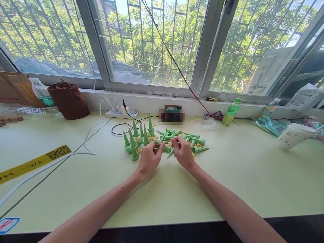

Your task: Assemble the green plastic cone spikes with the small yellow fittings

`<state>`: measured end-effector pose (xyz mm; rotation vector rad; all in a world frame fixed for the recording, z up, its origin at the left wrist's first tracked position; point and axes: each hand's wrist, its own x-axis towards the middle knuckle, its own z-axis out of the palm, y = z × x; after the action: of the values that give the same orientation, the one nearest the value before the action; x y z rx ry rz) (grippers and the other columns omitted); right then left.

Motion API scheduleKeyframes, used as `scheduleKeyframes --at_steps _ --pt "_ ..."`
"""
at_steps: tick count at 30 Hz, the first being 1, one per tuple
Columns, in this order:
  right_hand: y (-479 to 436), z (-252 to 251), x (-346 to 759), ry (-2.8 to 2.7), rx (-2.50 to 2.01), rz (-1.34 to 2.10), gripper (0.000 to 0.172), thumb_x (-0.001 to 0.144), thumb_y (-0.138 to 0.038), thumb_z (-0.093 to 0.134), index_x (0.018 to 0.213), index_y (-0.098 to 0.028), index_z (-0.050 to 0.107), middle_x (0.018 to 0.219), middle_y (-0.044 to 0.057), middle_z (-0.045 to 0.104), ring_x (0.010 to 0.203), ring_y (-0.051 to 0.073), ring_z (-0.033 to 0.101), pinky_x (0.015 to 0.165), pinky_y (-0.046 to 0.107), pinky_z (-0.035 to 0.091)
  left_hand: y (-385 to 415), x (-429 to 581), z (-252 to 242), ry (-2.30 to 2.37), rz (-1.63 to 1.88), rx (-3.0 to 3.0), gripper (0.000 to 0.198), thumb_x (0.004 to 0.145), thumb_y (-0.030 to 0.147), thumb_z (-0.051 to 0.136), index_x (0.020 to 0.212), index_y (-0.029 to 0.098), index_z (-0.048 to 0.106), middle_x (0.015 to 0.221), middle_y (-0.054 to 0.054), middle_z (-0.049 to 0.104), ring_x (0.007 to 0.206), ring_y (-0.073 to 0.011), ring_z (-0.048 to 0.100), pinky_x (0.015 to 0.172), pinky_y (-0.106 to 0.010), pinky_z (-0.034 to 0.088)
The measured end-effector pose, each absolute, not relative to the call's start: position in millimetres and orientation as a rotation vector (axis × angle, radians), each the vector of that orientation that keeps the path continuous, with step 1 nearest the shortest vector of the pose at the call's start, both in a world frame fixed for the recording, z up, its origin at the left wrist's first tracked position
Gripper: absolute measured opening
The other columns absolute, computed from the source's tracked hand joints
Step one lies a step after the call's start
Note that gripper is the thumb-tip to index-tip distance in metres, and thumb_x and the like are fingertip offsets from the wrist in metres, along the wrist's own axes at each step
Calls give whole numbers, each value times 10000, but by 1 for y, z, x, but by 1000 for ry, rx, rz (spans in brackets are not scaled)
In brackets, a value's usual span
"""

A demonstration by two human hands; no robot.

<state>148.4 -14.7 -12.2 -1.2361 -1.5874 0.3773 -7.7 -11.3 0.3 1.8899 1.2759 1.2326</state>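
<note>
My left hand (151, 156) is closed around a green plastic spike (166, 148), whose wide end points toward my right hand. My right hand (184, 153) pinches a small yellow plastic piece (171, 143) close to that wide end; whether the two parts touch, I cannot tell. Several green cone-shaped spikes (132, 143) stand upright left of my left hand, some with yellow pieces sticking out of their sides. Beyond and right of my right hand lies a loose pile of green spikes (194, 140) mixed with small yellow pieces (198, 146).
A power strip (121, 113) with cables and a small box (171, 114) sit along the wall. A brown pouch (68, 100) stands at left, a green bottle (231, 111) and a white cup (295, 136) at right. A white cable (87, 138) crosses the table (162, 199).
</note>
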Motion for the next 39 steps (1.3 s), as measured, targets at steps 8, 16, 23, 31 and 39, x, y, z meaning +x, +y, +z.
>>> scheduleKeyframes --at_steps 8,16,23,31,39 --pt "-15 -12 148 -1564 -1209 401 287 983 -395 382 844 -198 537 725 14 613 572 130 558 562 238 414 -13 -7 0 1207 1210 1888 320 876 465 528 834 160 614 700 -25 686 396 -91 480 434 -241 383" --pt "-16 -12 147 -1563 -1213 414 272 981 -389 388 859 -198 539 749 21 630 583 133 569 565 239 417 -12 -7 -1 1191 1222 1896 336 877 482 527 836 161 620 679 -20 672 385 -88 462 418 -238 367" --pt "-16 -11 149 -1580 -1237 377 279 984 -377 374 837 -202 533 735 19 616 591 136 562 571 240 413 -12 -7 -1 1226 1276 1832 355 868 507 535 853 161 615 705 -30 686 413 -100 520 443 -234 403" --pt "-14 -13 149 -1632 -1238 369 297 982 -391 375 823 -198 535 724 19 613 579 135 549 559 236 400 -11 -9 -3 1221 1273 1871 353 873 513 523 864 170 607 694 -12 659 399 -84 477 434 -224 379" --pt "-15 -12 149 -1660 -1245 343 301 973 -388 396 786 -195 532 663 0 576 522 117 473 538 236 367 -10 -9 -3 1226 1280 1948 314 884 473 517 841 176 611 675 1 616 420 -73 409 428 -211 322"
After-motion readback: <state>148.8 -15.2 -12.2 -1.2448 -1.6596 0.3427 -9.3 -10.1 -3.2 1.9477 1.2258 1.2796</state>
